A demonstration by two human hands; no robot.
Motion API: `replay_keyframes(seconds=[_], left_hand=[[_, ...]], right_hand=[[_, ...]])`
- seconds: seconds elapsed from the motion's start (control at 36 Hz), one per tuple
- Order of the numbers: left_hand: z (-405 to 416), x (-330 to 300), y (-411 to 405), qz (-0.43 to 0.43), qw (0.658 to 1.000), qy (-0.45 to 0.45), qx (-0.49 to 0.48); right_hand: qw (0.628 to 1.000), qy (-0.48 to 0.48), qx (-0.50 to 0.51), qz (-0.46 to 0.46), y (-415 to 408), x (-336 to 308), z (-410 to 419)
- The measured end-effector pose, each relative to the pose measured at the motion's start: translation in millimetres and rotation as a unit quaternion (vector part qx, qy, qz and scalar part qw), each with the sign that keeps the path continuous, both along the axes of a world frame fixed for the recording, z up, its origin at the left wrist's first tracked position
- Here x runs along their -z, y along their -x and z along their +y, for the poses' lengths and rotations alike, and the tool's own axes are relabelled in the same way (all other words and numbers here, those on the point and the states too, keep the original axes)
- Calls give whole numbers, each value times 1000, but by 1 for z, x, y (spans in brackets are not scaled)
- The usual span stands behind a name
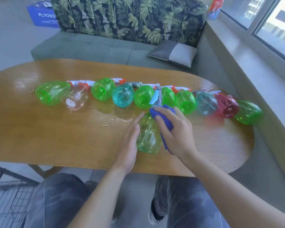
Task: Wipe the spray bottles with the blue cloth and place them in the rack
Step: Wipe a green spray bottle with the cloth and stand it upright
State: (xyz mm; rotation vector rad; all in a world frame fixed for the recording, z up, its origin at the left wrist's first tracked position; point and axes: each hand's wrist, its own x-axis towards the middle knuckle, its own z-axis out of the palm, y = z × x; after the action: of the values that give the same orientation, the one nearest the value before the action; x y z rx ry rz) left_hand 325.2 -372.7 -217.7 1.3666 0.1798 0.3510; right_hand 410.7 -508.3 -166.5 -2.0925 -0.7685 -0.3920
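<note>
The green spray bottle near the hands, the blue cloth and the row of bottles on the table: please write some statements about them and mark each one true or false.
1. The right hand holds the blue cloth against the green spray bottle. True.
2. The left hand grips the blue cloth. False: its fingers are straight and rest against the bottle's left side.
3. The green spray bottle being wiped stands upright. False: it lies on the wooden table, nozzle pointing away from the person.
4. One red spray bottle lies near the right end of the row. True.
5. Every bottle in the row is green. False: the row also has teal, clear and red ones.
</note>
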Motion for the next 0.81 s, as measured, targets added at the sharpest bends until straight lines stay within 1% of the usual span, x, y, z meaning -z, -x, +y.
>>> replay_keyframes(seconds=[0.06,0.11,0.19,0.28,0.42,0.47,0.53,0.58,0.64,0.69,0.75,0.81], left_hand=[[-1,0,0,1,1000,-1,-1],[1,-1,0,6,1000,11,-6],[5,-1,1,7,999,48,-4],[7,-2,2,6,997,73,-8],[4,-5,4,-4,1000,6,-23],[4,-5,4,0,1000,11,-19],[3,-5,3,-1,999,33,-15],[4,-4,3,-4,998,60,-11],[4,-2,1,-5,998,64,-4],[3,-1,1,-4,999,43,-7],[3,-2,1,1,1000,26,-10],[3,-2,0,3,1000,22,-13]], right_hand=[[999,-9,20,43,0,2,9],[999,-14,16,31,9,6,14],[999,7,-19,-24,22,14,14],[992,34,-73,-98,30,24,5],[960,123,-164,-192,42,30,-17],[946,134,-195,-221,43,26,-22],[940,130,-202,-242,40,20,-24],[953,103,-172,-228,32,12,-21],[977,58,-121,-166,21,2,-14],[993,29,-54,-106,10,-6,-3],[998,25,-5,-57,4,-7,8],[999,32,13,-40,5,-3,15]])
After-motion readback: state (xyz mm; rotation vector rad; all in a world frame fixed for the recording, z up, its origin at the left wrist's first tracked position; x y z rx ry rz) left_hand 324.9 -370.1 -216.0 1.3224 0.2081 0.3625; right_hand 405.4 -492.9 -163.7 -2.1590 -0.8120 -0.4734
